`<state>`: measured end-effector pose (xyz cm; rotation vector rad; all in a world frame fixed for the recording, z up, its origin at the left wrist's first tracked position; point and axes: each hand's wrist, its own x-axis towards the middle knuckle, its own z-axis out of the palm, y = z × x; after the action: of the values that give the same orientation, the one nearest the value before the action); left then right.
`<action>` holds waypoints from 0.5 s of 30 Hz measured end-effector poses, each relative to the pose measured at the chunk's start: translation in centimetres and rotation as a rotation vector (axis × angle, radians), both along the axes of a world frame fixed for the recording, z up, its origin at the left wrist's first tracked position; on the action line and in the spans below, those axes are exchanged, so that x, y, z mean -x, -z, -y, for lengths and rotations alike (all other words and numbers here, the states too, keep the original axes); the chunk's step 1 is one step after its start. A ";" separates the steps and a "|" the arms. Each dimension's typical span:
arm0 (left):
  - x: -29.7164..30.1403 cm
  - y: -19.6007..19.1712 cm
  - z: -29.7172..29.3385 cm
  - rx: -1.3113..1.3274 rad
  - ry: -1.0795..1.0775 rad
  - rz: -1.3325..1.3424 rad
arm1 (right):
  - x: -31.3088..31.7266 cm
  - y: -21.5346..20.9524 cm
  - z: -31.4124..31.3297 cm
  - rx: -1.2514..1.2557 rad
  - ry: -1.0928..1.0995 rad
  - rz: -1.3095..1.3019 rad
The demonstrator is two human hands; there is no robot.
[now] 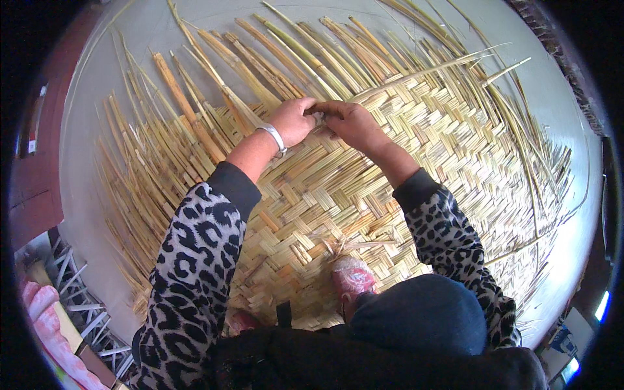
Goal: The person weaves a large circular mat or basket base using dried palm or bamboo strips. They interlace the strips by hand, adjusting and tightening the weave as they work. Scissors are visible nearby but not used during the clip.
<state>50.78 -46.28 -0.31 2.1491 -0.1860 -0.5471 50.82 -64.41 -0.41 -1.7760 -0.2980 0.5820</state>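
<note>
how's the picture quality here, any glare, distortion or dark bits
Head view: strong fisheye distortion, black corners, and the left edge of the grey floor bowing; head view: a blown-out white patch glares at lower right; head view: the woven mat is well lit, but where the left hand and right hand meet, fine detail is hard to make out.

Pale grey floor [84, 175], reddish-brown panel [38, 172] off to the left, plus some pink fabric [47, 318] kinda near whitish crisscrossed bars [90, 307].
</note>
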 end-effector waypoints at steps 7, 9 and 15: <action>-0.8 -0.5 -0.3 0.046 -0.129 -0.132 | -1.2 -1.5 1.5 -0.129 0.076 -0.117; -0.6 -0.8 -0.1 0.042 -0.137 -0.156 | -1.4 -1.4 2.4 -0.152 0.127 -0.083; -0.5 -0.9 0.4 0.110 -0.202 -0.178 | -1.3 -0.4 3.7 -0.543 0.335 -0.437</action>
<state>51.32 -46.66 0.62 1.9730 0.0964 -0.5920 52.11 -68.15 0.04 -1.1063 0.1384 0.5639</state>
